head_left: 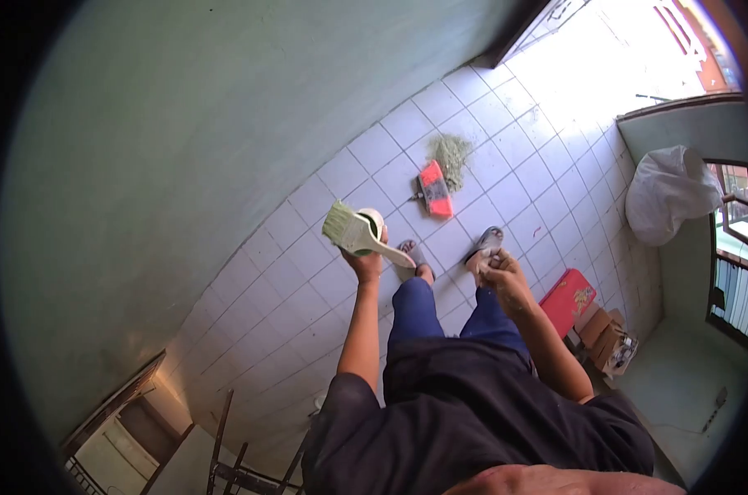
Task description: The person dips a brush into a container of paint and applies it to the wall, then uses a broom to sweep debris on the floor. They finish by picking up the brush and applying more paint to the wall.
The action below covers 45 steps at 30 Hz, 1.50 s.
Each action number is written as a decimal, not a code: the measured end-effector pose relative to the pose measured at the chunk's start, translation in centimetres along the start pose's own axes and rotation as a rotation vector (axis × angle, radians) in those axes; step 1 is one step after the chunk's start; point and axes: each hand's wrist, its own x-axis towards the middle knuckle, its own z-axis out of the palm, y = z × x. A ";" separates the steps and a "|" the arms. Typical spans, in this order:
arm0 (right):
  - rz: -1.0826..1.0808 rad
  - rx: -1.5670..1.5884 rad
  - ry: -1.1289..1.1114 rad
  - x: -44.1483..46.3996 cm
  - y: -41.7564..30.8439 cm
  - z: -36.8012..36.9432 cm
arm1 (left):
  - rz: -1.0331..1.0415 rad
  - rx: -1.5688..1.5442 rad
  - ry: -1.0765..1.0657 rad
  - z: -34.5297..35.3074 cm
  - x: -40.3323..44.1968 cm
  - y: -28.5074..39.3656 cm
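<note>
My left hand [364, 262] is closed around a small round cup [375, 218], whose light rim shows behind the brush. A wide paintbrush [353, 232] lies across the cup, its pale green bristles pointing left and its whitish handle slanting down to the right. Whether my left fingers also press on the brush is hidden. In front of my right thigh, my right hand [506, 279] has its fingers pinched together. Something small and pale may be between them, too small to name. A plain green wall [201, 140] rises on my left.
On the tiled floor [291, 272] ahead lie a red-orange broom head [435, 190] and a heap of greenish debris [451, 157]. To the right are a white sack [669, 198], a red case [567, 302] and cardboard boxes [602, 337]. A dark metal frame [246, 474] stands at lower left.
</note>
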 end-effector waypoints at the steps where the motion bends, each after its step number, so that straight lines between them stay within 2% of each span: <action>1: 0.050 -0.062 0.026 1.2 -0.3 0.3 | 0.020 0.011 0.036 0.8 0.5 -0.8; 4: 0.116 -0.130 0.000 7.7 3.0 -1.7 | 0.000 -0.013 0.057 3.7 1.6 -6.1; 6: 0.126 -0.121 0.065 12.6 5.5 -3.1 | 0.014 0.078 0.061 5.9 2.2 -9.4; 8: 0.170 -0.501 0.143 18.9 10.1 -5.9 | -0.021 0.126 0.086 8.7 2.8 -13.4; 10: -0.060 -0.983 0.184 25.3 14.6 -8.5 | -0.052 0.122 0.093 11.4 3.4 -16.8; 12: -0.065 -1.226 0.193 31.4 18.9 -10.7 | -0.099 0.115 0.061 14.1 3.4 -20.6; 14: -0.025 -1.186 0.158 36.5 23.5 -13.1 | -0.091 0.182 0.127 17.4 4.0 -24.2; 16: -0.124 -1.291 0.109 41.5 29.5 -16.4 | -0.078 0.190 0.084 19.9 4.2 -29.3; 17: -0.109 -1.348 0.078 43.7 30.9 -17.2 | -0.212 0.147 0.042 21.2 4.4 -30.9; 18: -0.087 -1.401 0.042 45.3 32.2 -17.2 | -0.239 0.117 0.048 22.7 4.8 -32.6; 22: -0.207 -1.637 -0.072 51.7 35.9 -17.3 | -0.162 0.269 0.059 27.3 5.7 -42.1; 23: -0.299 -1.670 -0.070 53.2 37.0 -17.2 | -0.142 0.360 0.067 28.2 5.9 -44.6; 24: -0.396 -1.702 -0.065 54.5 37.9 -17.1 | -0.232 0.286 0.036 29.1 6.4 -45.7; 25: -0.377 -1.702 -0.069 55.6 38.2 -16.7 | -0.287 0.166 0.077 30.2 6.7 -47.2; 26: -0.395 -1.821 -0.093 56.6 38.0 -16.1 | -0.342 0.044 0.121 31.4 6.9 -48.5; 27: -0.412 -1.939 -0.122 57.4 38.1 -15.6 | -0.354 0.048 0.114 32.2 7.1 -49.4; 30: -0.319 -1.934 -0.114 59.3 39.0 -15.5 | -0.309 0.174 0.201 34.1 7.8 -52.2; 34: -0.246 -1.853 -0.116 60.3 41.0 -16.3 | -0.222 0.226 0.123 35.1 9.4 -56.2; 36: -0.286 -1.853 -0.096 60.4 41.8 -16.8 | -0.147 0.271 0.003 35.3 10.7 -57.2; 38: -0.301 -1.836 -0.115 61.1 42.9 -17.7 | -0.091 0.322 -0.025 36.0 11.6 -57.9; 40: -0.352 -1.851 -0.096 61.5 43.4 -18.7 | -0.395 0.122 -0.033 36.5 12.3 -56.5; 41: -0.365 -1.836 -0.113 61.7 43.9 -18.9 | -0.297 0.183 0.021 37.1 12.2 -55.9; 44: -0.415 -1.809 -0.083 62.1 44.0 -19.1 | -0.236 0.229 0.044 38.0 11.6 -57.5; 45: -0.416 -1.761 -0.090 62.4 44.1 -19.2 | -0.037 0.489 -0.031 37.9 11.0 -59.1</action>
